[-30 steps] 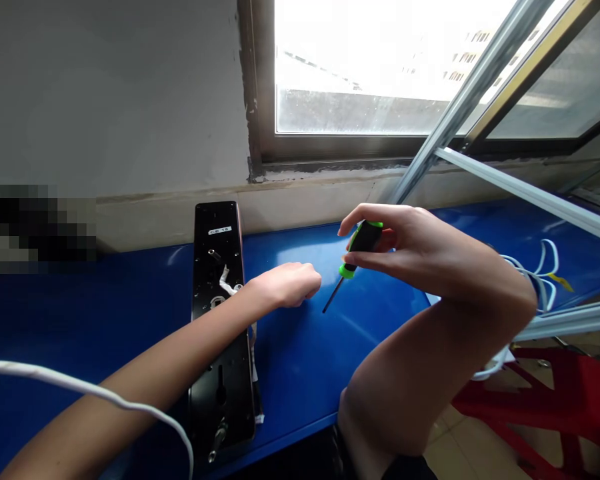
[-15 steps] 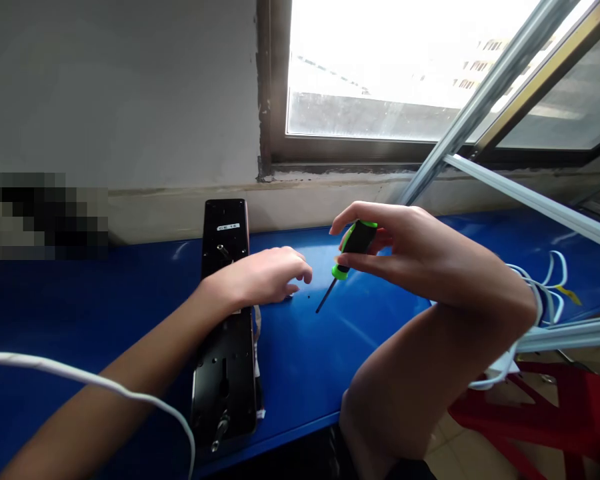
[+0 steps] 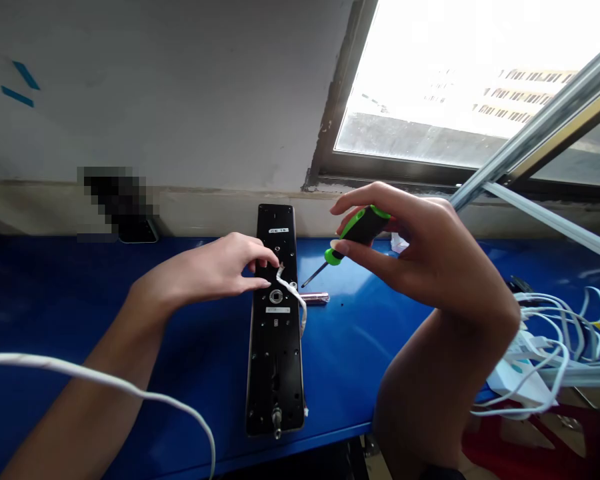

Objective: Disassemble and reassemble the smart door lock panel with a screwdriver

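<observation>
My left hand [image 3: 215,268] rests with its fingertips on the upper part of a black door lock panel [image 3: 275,373], right beside a white flat cable [image 3: 294,295] that comes out of the panel's central hole. Nothing shows gripped in those fingers. My right hand [image 3: 405,247] is raised to the right of the panel, shut on a screwdriver [image 3: 361,228] with a green and black handle. Its thin black shaft slants down-left, above the table and short of the panel. A small pinkish metal cylinder [image 3: 314,298] lies on the table just right of the panel.
The panel lies on a glossy blue table [image 3: 360,340] below a window [image 3: 430,87]. A white cable [image 3: 80,368] crosses over my left forearm. A tangle of white wires [image 3: 555,320] and a white box [image 3: 520,381] sit at the right, above a red stool [image 3: 525,447]. A metal rail [image 3: 545,127] slants across the upper right.
My left hand has moved from beside the panel onto its upper part, near the white cable. The view has turned, putting the panel nearer the middle. The screwdriver stays in my right hand.
</observation>
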The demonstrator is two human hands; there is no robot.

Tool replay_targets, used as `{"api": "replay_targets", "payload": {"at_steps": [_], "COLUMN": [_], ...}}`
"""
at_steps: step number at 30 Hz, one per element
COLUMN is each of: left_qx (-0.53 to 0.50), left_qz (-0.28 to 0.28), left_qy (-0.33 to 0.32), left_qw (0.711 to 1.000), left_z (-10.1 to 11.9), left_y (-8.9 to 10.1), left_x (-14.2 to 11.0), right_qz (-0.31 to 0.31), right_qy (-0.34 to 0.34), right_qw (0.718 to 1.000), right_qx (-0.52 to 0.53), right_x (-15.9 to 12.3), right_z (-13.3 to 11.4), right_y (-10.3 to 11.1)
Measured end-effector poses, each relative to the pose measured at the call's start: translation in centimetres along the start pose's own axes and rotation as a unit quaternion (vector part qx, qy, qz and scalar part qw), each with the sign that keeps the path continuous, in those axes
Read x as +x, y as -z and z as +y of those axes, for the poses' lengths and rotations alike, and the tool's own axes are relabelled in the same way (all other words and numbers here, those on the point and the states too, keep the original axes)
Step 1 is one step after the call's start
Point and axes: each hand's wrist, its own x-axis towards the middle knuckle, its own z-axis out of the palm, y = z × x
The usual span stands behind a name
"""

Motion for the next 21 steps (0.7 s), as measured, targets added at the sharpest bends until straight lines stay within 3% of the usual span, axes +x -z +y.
{"api": "replay_targets", "payload": {"at_steps": [6, 21], "left_qx": [0.001, -0.007], "left_qz": [-0.042, -0.059], "left_qy": [-0.052, -0.044], "left_qw": [0.998, 0.997], "left_z": [1.1, 1.2], "left_y": [-0.7, -1.8], "left_x": [0.1, 0.6], "right_qz": [0.02, 0.023], "right_qy": [0.025, 0.019], "right_qw": [0.999, 0.997], "right_qx": [-0.032, -0.076], "right_x": [1.0, 1.3], "right_z": [-1.1, -2.1], "right_y": [-1.3, -2.3]}}
